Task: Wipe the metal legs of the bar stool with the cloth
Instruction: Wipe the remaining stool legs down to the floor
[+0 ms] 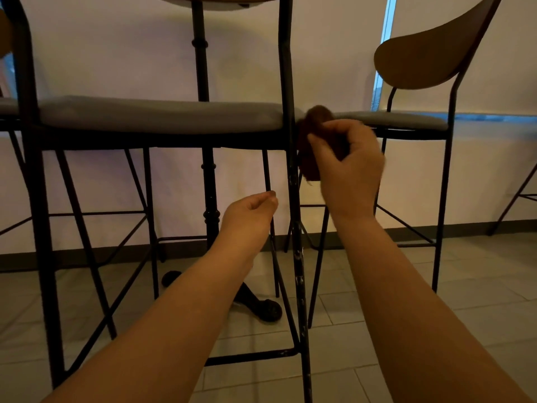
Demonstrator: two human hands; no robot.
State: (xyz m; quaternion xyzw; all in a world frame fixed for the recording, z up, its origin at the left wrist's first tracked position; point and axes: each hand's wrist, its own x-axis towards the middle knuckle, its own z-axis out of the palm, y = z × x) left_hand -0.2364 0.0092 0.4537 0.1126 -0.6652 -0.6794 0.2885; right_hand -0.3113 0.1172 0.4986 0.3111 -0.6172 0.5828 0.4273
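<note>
Right hand [347, 167], centre right of the frame, is bunched around the brown cloth [315, 141], fingers curled over it and pressing it against the near front leg [293, 199] of the bar stool [159, 114], just below the grey seat edge. Left hand [250, 210], centre of the frame, hangs just left of that same leg, fingers loosely curled, gripping nothing and touching no metal that I can see. The cloth sits high on the leg, right up at seat level, and below it the black paint shows pale chips and specks all the way down to the bottom edge, so my read is that the wipe is near the top of a stroke with the long lower stretch waiting. The low footrest bar [250, 356] in the lower middle, the thick left leg [43, 257] and the thin rear legs show no sign either way; dim light makes clean and dusty metal look alike, so most of the job looks open. Hard to call: the right hand is motion-blurred, most of the cloth is tucked inside the palm, and whether it wraps round the leg or only touches its right side is unclear. The stool's feet run off the bottom, its back off the top. A second stool [421, 82] stands at right, a table pedestal [209, 184] behind.
</note>
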